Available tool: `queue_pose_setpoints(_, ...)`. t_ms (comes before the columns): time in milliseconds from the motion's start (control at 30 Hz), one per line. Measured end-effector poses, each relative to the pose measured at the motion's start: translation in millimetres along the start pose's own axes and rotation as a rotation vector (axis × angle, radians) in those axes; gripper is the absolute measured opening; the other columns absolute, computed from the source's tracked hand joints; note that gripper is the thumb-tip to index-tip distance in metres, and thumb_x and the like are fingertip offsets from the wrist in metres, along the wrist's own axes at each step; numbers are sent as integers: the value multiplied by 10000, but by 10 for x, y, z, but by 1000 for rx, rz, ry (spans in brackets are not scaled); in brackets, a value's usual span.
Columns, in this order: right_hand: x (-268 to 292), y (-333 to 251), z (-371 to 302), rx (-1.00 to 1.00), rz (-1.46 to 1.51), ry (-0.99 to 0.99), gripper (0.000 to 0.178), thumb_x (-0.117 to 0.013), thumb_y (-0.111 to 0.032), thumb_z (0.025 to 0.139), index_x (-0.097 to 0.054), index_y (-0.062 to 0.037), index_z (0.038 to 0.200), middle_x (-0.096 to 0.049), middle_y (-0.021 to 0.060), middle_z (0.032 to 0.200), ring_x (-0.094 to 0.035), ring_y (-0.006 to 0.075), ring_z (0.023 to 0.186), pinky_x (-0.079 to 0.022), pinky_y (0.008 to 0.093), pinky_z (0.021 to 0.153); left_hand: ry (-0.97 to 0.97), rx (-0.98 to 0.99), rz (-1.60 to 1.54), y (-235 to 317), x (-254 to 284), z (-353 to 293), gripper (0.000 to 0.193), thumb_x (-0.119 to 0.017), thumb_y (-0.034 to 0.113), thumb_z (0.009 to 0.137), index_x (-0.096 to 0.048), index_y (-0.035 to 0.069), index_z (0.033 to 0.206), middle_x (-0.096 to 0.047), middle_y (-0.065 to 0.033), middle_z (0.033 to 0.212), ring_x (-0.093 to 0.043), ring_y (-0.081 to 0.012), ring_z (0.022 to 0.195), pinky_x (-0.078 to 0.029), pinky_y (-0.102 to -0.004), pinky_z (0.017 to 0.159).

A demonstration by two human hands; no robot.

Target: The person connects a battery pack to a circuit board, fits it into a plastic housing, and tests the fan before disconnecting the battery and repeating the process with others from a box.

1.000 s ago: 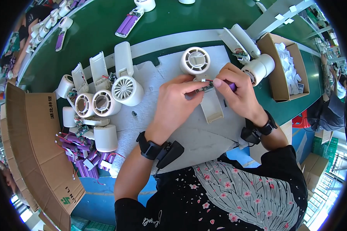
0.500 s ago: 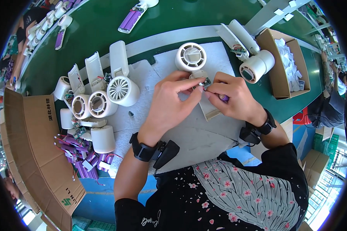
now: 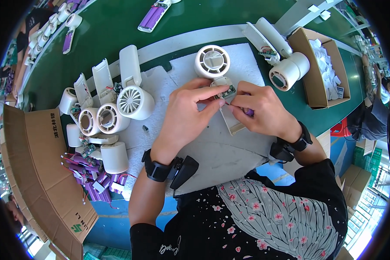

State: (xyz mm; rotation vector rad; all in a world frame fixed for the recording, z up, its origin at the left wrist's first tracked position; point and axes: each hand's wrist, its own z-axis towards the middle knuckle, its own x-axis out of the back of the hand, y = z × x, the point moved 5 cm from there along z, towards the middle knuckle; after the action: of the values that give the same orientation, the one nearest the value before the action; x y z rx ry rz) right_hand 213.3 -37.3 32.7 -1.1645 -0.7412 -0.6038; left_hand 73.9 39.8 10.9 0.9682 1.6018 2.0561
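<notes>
A white handheld fan [image 3: 212, 62] lies on the foam pad in front of me, its round head away from me and its handle shell [image 3: 233, 122] open toward me. A small green circuit board [image 3: 229, 90] shows at the neck. My left hand [image 3: 188, 106] steadies the fan there, index fingertip at the board and thumb just below it. Close by on the right, my right hand [image 3: 264, 108] is closed around a small purple thing [image 3: 248, 111], mostly hidden by the fingers. Something thin, too small to make out, shows between the two hands' fingertips.
Several opened white fans [image 3: 135, 102] stand at the left, above a pile of purple battery packs [image 3: 97, 182]. A large cardboard box [image 3: 47, 164] is at far left. Another fan [image 3: 290, 71] and a carton of white pieces [image 3: 320, 78] sit at right.
My left index finger and thumb have moved apart; a small white piece seen between them before no longer shows, and the board is more exposed. My right hand stays closed beside it.
</notes>
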Motion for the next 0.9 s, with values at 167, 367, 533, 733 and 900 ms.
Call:
queue_pose_setpoints(167, -8, -7, 4, -21, -3, 11, 49, -707, -34, 754, -680, -16, 791, -556, 94, 764, -549, 232, 550, -447, 329, 520, 18, 11, -32, -39, -8, -18, 299, -700, 33, 802, -710, 65, 1099, -664, -148, 1070, -702, -242, 861, -564, -304, 772)
queue_pose_setpoints(367, -10, 0, -10, -27, -20, 24, 78, -709, -37, 754, -700, -24, 831, -561, 89, 766, -564, 222, 559, -461, 315, 531, -32, 73, -40, -33, 3, -17, 317, -714, 53, 824, -697, 67, 1141, -638, -140, 1122, -669, -196, 937, -547, -300, 831)
queue_pose_setpoints(533, -26, -7, -19, -8, -29, 40, 91, -717, -42, 752, -710, -35, 843, -560, 82, 763, -564, 208, 547, -463, 303, 526, -51, 50, -12, -27, 8, -10, 311, -709, 51, 829, -698, 73, 1139, -641, -147, 1123, -670, -196, 937, -546, -297, 827)
queue_pose_setpoints(733, -38, -3, -33, 5, -24, 66, 88, -727, -42, 743, -713, -42, 829, -556, 77, 761, -555, 187, 526, -453, 291, 502, -45, 40, 11, -18, 6, -2, 307, -708, 52, 832, -700, 83, 1137, -649, -151, 1115, -672, -193, 926, -540, -291, 790)
queue_pose_setpoints(900, -49, -13, -39, 44, -60, 96, 89, -732, -43, 737, -715, -44, 824, -558, 75, 763, -559, 180, 529, -452, 285, 499, -46, 50, 13, -32, 2, 1, 304, -711, 58, 831, -701, 84, 1133, -652, -155, 1122, -673, -192, 913, -535, -292, 772)
